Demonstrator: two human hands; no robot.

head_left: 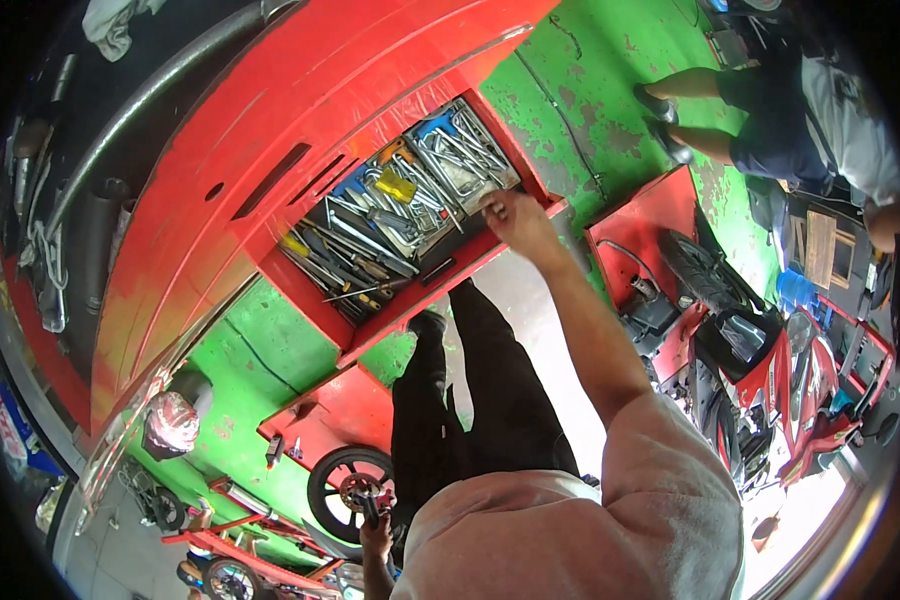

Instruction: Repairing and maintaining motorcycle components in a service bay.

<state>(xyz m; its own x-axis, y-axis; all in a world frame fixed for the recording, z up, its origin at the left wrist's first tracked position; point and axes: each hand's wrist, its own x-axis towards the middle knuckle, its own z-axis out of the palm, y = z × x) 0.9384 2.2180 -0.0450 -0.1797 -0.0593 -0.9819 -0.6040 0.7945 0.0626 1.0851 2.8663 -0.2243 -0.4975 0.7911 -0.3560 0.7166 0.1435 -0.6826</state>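
Tools (396, 187) fill 1 drawer (380, 327) by the right hand (513, 219), grip unclear; the left hand (376, 538), apart, clasps a dark object (371, 512).

A head-worn fisheye (the left one) looks steeply down over the shirt (530, 530); red drawer (398, 313) fairly near

Extends right hand (513, 222), with curled fingers, over right end of open red drawer (400, 320), just beside grey tray (500, 180) of slender metal tools (458, 152); leaves fingertip contact unclear. Shows yellow item (397, 187) mid-drawer and yellow-handled tools (295, 246) toward left end. Holds dark tool-like object (372, 512) in left hand (377, 540), low, in front of black spoked wheel (352, 487). Presents green floor (610, 80) with worn, patchy paint beneath, red motorcycle (770, 385) at right, and another person (855, 125) standing at upper right
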